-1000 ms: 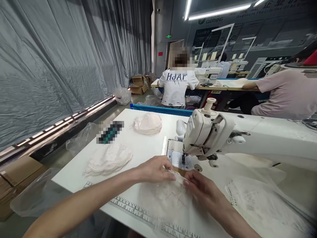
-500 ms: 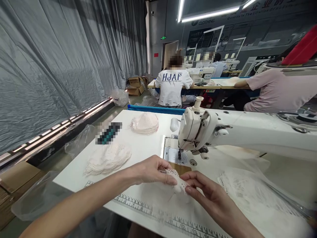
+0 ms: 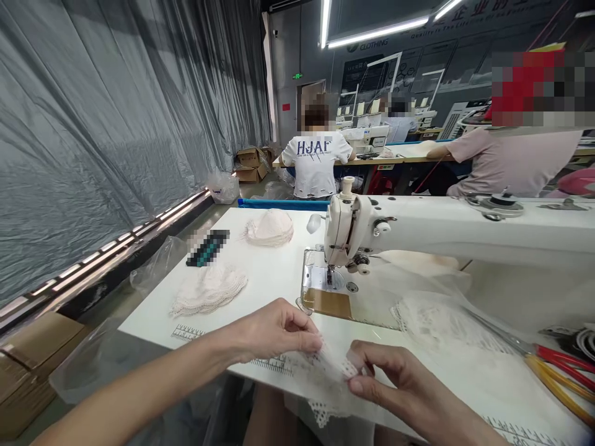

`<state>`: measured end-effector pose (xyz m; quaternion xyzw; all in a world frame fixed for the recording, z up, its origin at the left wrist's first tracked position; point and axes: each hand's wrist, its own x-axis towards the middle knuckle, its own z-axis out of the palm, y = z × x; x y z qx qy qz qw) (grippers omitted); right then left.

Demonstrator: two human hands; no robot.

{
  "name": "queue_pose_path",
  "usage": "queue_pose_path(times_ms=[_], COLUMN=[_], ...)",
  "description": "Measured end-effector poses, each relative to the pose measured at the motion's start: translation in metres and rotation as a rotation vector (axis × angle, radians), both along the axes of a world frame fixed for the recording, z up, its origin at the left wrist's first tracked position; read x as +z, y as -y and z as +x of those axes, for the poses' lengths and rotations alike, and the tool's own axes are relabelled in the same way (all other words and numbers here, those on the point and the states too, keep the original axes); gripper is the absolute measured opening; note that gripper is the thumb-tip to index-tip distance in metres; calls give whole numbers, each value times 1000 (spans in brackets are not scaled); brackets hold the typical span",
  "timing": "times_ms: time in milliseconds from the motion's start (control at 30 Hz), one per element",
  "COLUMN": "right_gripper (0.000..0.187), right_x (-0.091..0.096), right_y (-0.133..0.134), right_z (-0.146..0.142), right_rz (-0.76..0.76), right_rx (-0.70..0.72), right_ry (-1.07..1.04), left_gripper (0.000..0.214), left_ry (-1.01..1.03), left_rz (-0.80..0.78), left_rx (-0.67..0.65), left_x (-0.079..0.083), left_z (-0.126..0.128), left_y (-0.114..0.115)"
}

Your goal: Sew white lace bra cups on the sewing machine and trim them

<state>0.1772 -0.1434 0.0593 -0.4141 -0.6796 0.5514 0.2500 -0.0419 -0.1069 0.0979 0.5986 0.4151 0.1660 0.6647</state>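
Between my two hands hangs a piece of thin white lace fabric point(image 3: 325, 371) with a row of holes along its edge. My left hand point(image 3: 283, 331) pinches its upper left part between thumb and fingers. At the right end of the lace edge, my right hand point(image 3: 385, 375) grips it the same way. The cloth's lower part droops over the table's front edge, above my lap. Just beyond my hands stands a white sewing machine point(image 3: 353, 229), its presser foot above the metal needle plate point(image 3: 316, 279). No cloth lies under the foot.
Two stacks of pale lace pieces, a near one point(image 3: 209, 291) and a far one point(image 3: 269, 228), lie left of the machine. More white lace point(image 3: 446, 322) and scissors with red and yellow handles point(image 3: 553, 365) are at right. A co-worker point(image 3: 316, 161) sits ahead.
Both hands and the lace fabric have come down and nearer to me, away from the needle plate. The cloth now hangs over the table's edge. The view has shifted right, showing the scissors' handles.
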Motion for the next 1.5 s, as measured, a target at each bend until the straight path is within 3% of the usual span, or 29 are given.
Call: queue_pose_path(times_ms=[133,267,467,633,833,1000,1200,1500], right_gripper=[36,39,39,42,42,41,37,31], right_x=[1,-6,-16,-19,-22,-23,-22,-28], right_y=[9,18,36,50,59,58,58,51], right_z=[0,2,6,-4,-3,-5,-5,4], right_rz=[-114,-121,-180,-232,-284,-278,-278,-262], right_rx=[79,52,61,5,-3,-12,-26,56], right_ry=[-103,-96,-58,-93,-38,-13,-18,-57], left_gripper=[21,20,59,73,60,43,25,20], left_ry=[-18,-8,-25,-23,-49,-31,-37,3], left_rz=[-45,-63,-96,-129,-93,-143,-59,-130], left_rx=[24,18,-71,-119,-150,-70,19,48], left_x=[-1,-7,-22,-29,-34,-41,-47,-43], left_z=[3,9,11,13,9,13,15,8], left_y=[11,19,32,42,49,56,59,54])
